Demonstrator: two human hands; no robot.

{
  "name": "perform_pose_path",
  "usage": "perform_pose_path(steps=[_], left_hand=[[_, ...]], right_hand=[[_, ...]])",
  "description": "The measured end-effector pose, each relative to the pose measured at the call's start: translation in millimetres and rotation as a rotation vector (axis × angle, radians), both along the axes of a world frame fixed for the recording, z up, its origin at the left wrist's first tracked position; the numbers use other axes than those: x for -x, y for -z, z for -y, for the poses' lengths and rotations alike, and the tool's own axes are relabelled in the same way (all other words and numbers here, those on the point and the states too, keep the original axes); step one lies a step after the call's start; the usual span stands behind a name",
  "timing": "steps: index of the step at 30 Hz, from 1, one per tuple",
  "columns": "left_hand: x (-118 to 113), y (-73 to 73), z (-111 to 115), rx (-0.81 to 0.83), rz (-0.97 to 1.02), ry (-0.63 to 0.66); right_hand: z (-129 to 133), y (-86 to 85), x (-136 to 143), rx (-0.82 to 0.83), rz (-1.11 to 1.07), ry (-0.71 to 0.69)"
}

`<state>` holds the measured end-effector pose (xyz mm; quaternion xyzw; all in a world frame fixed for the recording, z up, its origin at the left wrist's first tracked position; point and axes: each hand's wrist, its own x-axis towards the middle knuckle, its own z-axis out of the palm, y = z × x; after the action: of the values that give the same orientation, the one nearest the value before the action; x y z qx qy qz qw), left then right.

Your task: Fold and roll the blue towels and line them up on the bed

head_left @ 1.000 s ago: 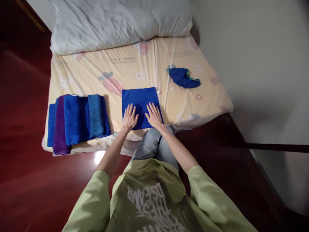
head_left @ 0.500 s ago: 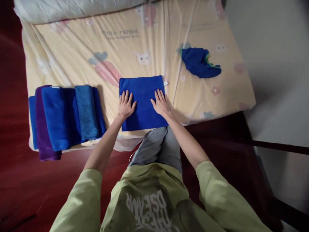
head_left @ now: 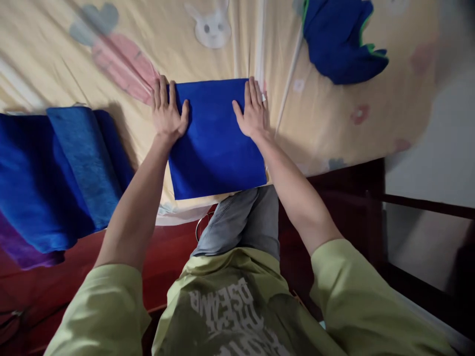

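A blue cloth [head_left: 217, 143], folded into a flat rectangle, lies at the front edge of the bed in front of me. My left hand [head_left: 168, 111] rests open on its left edge near the far corner, fingers reaching past onto the sheet. On the far right corner my right hand [head_left: 253, 109] lies flat, fingers stretched forward and thumb apart. A small white tag [head_left: 263, 97] peeks out beside the right fingers. Neither hand grips anything.
Folded blue towels [head_left: 33, 173] and a purple one [head_left: 29, 247] lie at the left, hanging over the edge. A crumpled blue cloth with green trim [head_left: 334, 44] sits at the far right. The bed's patterned sheet [head_left: 319, 128] has a plastic-like cover.
My view has come closer to the bed. Both hands have slid forward along the blue cloth to its far corners, the left one moving outward onto the edge.
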<state>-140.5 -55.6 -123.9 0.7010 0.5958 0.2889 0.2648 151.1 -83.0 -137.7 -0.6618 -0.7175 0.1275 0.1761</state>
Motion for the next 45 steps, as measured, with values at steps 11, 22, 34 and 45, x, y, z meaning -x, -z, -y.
perform_pose_path(steps=[11,22,34,45], left_hand=[[-22,-41.7,90,-0.051,-0.067,0.176],[3,-32.2,166,-0.022,-0.140,0.162],[23,-27.5,218,-0.035,-0.183,0.237],[39,-23.4,229,-0.135,-0.232,0.349]], right_hand=[[59,-41.9,45,0.099,0.040,-0.119],[118,-38.7,26,0.065,-0.002,-0.183],[181,-45.9,4,0.074,-0.030,-0.161],[205,-45.6,6,0.025,-0.032,-0.143]])
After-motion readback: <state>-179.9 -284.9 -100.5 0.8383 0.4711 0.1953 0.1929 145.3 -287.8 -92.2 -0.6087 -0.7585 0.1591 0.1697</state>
